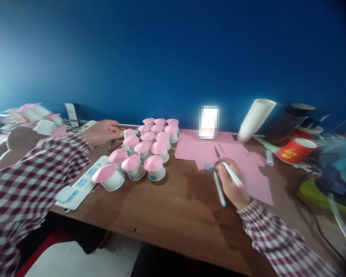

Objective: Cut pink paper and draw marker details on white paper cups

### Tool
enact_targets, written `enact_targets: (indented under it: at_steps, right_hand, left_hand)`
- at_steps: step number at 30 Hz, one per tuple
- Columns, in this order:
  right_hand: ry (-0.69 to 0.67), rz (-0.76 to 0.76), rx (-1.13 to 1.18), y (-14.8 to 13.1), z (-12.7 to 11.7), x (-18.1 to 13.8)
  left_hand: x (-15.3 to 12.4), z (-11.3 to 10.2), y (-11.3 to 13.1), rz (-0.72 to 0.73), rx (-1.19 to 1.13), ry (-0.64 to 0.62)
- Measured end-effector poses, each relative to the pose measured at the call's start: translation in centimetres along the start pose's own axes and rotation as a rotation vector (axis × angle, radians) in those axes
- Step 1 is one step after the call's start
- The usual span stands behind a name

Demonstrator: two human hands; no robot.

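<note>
My right hand (233, 186) rests on the wooden table (173, 215), closed round a white marker with a pink end (233, 175), at the edge of the pink paper sheets (219, 152). A second pen with a blue tip (219, 189) lies just left of that hand. My left hand (101, 131) reaches out to the far left of the table beside a cluster of several white paper cups with pink cone tops (145, 150); its fingers are blurred. Both arms wear red-and-white checked sleeves.
A white power strip (82, 182) lies at the table's left front edge. A stack of white cups (255, 119) leans at the back right, with a red paper cup (296, 150) on its side and dark containers beside it. More pink-topped cups (31, 113) lie far left. Cables run at right.
</note>
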State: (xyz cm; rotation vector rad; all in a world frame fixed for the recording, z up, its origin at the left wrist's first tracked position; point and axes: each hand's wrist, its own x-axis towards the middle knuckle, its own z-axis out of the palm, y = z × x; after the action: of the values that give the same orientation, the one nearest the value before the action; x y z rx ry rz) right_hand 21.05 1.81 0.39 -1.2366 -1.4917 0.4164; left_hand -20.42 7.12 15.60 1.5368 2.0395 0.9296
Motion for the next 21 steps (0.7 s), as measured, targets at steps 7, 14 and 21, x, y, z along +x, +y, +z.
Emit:
enact_targets:
  at_steps: [7, 14, 21]
  right_hand:
    - [-0.009, -0.039, 0.01, -0.1, -0.1, 0.1]
    - [-0.034, -0.025, 0.016, 0.1, -0.1, -0.1]
    - [-0.04, -0.059, 0.012, 0.3, 0.1, -0.1]
  left_hand:
    - [-14.0, 8.3, 3.9, 0.447, -0.014, -0.013]
    - [-21.7, 17.4, 0.8, 0.611, 0.027, -0.243]
    - [-17.7, 14.1, 3.9, 0.669, 0.327, -0.01]
